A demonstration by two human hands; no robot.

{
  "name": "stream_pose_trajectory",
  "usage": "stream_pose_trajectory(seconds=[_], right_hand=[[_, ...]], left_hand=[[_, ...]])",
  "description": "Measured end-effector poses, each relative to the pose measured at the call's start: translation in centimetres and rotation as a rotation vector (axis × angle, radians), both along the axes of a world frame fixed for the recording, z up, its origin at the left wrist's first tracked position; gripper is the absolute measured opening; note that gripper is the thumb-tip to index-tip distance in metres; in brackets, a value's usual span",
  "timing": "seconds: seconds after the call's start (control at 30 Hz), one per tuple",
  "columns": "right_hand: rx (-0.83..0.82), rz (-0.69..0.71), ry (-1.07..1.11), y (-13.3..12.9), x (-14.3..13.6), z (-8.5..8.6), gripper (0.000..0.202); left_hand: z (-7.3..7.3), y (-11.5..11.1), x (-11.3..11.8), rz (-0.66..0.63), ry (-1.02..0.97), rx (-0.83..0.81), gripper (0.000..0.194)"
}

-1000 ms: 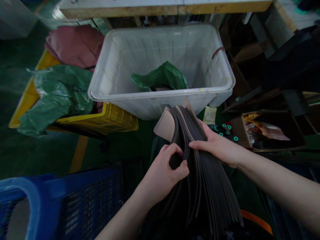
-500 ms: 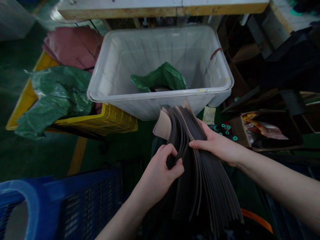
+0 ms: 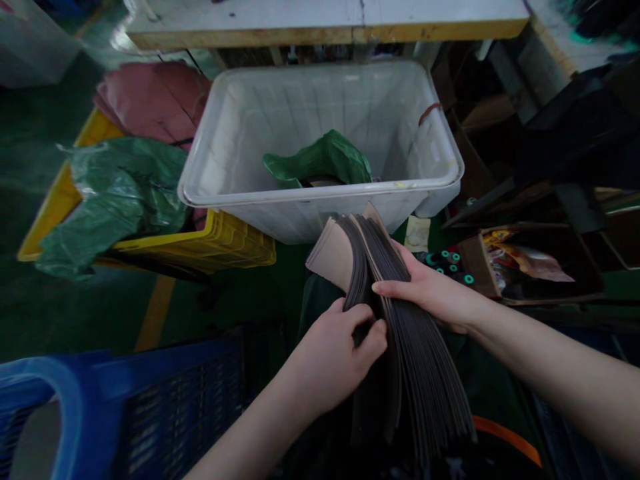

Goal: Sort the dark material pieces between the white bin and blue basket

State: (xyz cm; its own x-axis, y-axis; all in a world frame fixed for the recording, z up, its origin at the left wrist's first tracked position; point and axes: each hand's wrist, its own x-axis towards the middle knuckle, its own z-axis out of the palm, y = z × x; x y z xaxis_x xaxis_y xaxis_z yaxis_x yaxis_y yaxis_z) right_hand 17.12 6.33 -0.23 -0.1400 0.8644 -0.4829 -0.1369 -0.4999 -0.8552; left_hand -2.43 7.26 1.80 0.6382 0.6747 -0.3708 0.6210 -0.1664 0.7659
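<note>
A thick stack of dark grey sheets with beige faces (image 3: 425, 360) stands on edge over my lap, its top ends fanned apart. My right hand (image 3: 423, 290) is wrapped round the right part of the stack, thumb on the near side. With curled fingers, my left hand (image 3: 345, 347) grips the left bundle of sheets, which bends over to the left and shows a beige face. The fingertips of my left hand are partly hidden among the sheets.
A white plastic tub (image 3: 320, 193) holding a green bag (image 3: 325, 160) stands ahead, below a table edge (image 3: 320, 35). Left are a yellow crate (image 3: 225, 240) with pink material and a blue basket (image 3: 175, 400). Right are thread spools (image 3: 447, 263) and a cardboard box (image 3: 545, 293).
My left hand has shifted slightly right and pushed into the gap between the sheets. More sheets now bend left in one bundle. My right hand keeps its hold.
</note>
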Motion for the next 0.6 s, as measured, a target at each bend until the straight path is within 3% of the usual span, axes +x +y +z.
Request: stream_pose_trajectory(seconds=[0.1, 0.2, 0.6], right_hand=[[0.013, -0.007, 0.048, -0.22, 0.10, -0.11, 0.093], [-0.012, -0.012, 0.071, -0.36, 0.30, -0.13, 0.086], [-0.005, 0.005, 0.032, -0.37, 0.27, -0.04, 0.086]], left_hand=[[0.09, 0.04, 0.44, 0.025, 0.045, -0.032, 0.045], [-0.03, 0.09, 0.51, 0.046, 0.056, -0.063, 0.052], [-0.09, -0.05, 0.43, 0.079, 0.056, -0.091, 0.048]])
